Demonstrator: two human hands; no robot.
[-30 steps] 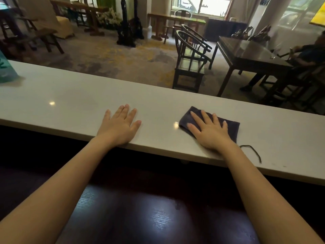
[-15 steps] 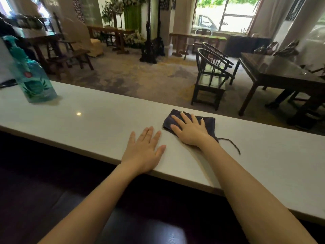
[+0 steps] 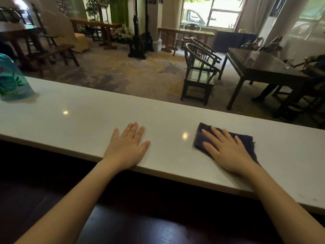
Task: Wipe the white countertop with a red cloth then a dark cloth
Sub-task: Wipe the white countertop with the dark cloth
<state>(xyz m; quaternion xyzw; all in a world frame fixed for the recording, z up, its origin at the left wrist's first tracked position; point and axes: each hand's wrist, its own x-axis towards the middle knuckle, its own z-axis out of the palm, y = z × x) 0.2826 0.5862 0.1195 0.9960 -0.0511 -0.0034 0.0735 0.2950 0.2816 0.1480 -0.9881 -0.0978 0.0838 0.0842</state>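
A dark cloth (image 3: 246, 140) lies flat on the white countertop (image 3: 79, 117), right of centre. My right hand (image 3: 226, 150) presses down on it, palm flat and fingers spread, covering most of the cloth. My left hand (image 3: 127, 147) rests flat on the bare counter near its front edge, fingers apart, holding nothing. No red cloth is in view.
A teal bottle (image 3: 12, 81) stands on the counter at the far left. Beyond the counter are dark wooden chairs (image 3: 198, 74), a dark table (image 3: 263, 67) and a carpeted room. A dark lower surface (image 3: 140, 226) lies under my forearms.
My right hand has slid the dark cloth to the right along the counter, away from my left hand. The left hand stays flat on the counter.
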